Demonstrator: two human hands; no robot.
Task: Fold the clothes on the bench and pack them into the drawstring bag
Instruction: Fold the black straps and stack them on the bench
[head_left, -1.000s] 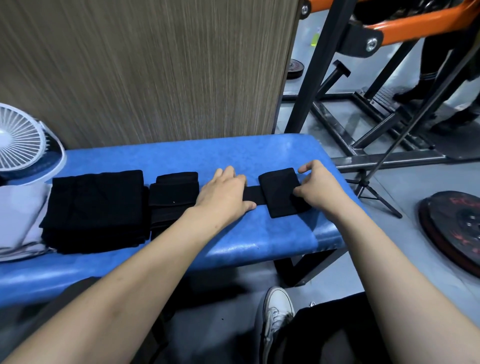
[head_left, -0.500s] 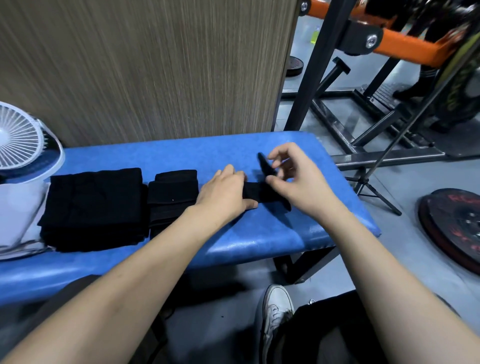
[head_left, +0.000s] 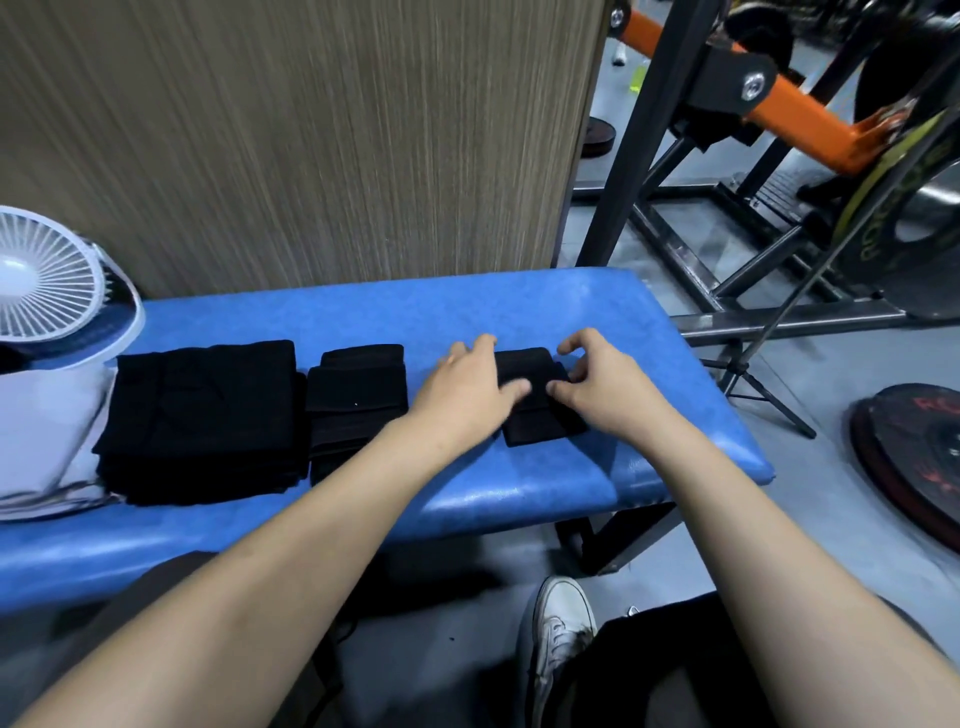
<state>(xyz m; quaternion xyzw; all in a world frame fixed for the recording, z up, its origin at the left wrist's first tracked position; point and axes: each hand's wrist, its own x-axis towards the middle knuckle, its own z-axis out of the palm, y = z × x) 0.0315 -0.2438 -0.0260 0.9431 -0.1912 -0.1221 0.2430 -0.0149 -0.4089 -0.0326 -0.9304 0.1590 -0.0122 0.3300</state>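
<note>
The wood-grain wall panel (head_left: 311, 135) fills the back of the view, and in front of it runs the blue bench (head_left: 597, 483), its padded top reaching right to a rounded end. Off to the right stands a black and orange gym frame (head_left: 779, 109), with a weight plate (head_left: 914, 457) lying flat on the grey floor. On the bench, far left, a white fan (head_left: 44, 278) sits above a pale grey piece of cloth (head_left: 41, 431). Just beside that, a big folded black garment (head_left: 202, 415) lies flat, and touching its right edge is a narrower black folded piece (head_left: 356, 400). Now the action: the small black folded cloth (head_left: 535, 415) rests on the bench near its right end, and both hands are on it. The left hand (head_left: 462, 395) lies palm down over its left edge, fingers spread flat, pressing rather than gripping. The right hand (head_left: 608, 389) sits on the right edge with fingers curled, thumb and forefinger lifted in a loose open curve; whether it pinches the cloth, I cannot tell. Down low, a white shoe (head_left: 558, 629) shows on the floor.
</note>
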